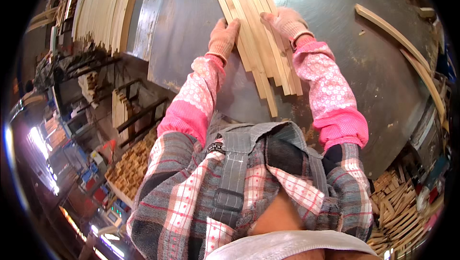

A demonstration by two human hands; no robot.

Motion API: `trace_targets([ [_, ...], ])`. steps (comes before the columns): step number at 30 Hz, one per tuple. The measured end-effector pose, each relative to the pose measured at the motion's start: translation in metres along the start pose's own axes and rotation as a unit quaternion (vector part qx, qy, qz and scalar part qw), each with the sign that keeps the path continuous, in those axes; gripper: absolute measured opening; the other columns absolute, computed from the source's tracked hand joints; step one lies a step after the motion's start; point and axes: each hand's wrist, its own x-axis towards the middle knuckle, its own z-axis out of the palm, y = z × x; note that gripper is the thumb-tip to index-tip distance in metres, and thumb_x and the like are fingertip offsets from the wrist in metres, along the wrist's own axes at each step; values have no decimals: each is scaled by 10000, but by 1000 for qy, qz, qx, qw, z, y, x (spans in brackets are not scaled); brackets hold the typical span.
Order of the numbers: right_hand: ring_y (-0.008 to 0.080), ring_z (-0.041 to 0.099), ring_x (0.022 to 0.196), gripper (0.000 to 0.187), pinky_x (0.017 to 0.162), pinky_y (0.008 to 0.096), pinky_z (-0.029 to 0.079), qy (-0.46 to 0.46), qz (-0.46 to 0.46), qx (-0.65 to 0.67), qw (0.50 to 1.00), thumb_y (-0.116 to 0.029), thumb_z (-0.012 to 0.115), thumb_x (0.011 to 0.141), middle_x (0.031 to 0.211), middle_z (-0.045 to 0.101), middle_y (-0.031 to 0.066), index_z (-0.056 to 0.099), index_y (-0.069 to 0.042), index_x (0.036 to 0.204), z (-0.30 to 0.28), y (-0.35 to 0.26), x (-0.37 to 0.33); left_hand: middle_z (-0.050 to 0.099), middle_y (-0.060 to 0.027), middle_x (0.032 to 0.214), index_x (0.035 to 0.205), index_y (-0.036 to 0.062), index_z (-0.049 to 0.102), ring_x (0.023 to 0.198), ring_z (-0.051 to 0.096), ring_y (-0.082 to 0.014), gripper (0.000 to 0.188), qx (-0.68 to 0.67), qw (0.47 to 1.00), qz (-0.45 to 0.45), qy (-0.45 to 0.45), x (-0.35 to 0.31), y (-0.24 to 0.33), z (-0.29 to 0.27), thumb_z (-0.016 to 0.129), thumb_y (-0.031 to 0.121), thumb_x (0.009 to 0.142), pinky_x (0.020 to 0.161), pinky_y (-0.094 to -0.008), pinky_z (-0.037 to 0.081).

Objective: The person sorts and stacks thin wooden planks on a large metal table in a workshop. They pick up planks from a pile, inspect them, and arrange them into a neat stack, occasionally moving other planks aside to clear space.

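A loose bundle of long, pale wooden strips [256,44] lies on the dark metal tabletop [187,25], with near ends staggered. My left hand [224,37], in a pinkish knit glove, presses against the bundle's left side, thumb along the outer strip. From the right, my right hand [288,23], gloved the same way, grips the opposite side with its thumb over the upper edge. The strips sit between both hands. Fingers of each hand are partly hidden.
Many strips stand in a row [108,11] at the far left, beside a metal ledge [149,18]. Curved wooden pieces [395,34] lie at the table's right edge. Cut wood is piled at the lower right [400,207], and stacked blocks [136,169] sit at the lower left.
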Motion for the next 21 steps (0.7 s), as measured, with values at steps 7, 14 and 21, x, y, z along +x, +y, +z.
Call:
trace_targets([
  [7, 344, 732, 913, 544, 824, 444, 565, 175, 21, 202, 963, -493, 722, 813, 936, 756, 200, 768, -12, 1064, -15, -52, -38, 739, -126, 957, 1089, 12, 705, 863, 667, -236, 351, -77, 974, 181, -110, 27, 22, -37, 679, 315, 912, 804, -365, 523],
  [14, 389, 697, 1044, 555, 900, 456, 568, 397, -2, 187, 898, -483, 811, 737, 1065, 715, 240, 733, -6, 1011, -86, -214, -76, 647, -2, 1053, 1209, 28, 638, 928, 580, -103, 216, -214, 851, 441, -189, 39, 131, -204, 609, 165, 1045, 758, -225, 486],
  [21, 363, 732, 937, 471, 856, 443, 584, 347, 47, 139, 926, -369, 789, 759, 963, 739, 240, 741, 27, 1009, -37, -233, -95, 672, -27, 1056, 1255, 27, 617, 848, 626, -127, 418, -67, 854, 384, -345, 81, 133, -263, 745, 91, 863, 637, -264, 524],
])
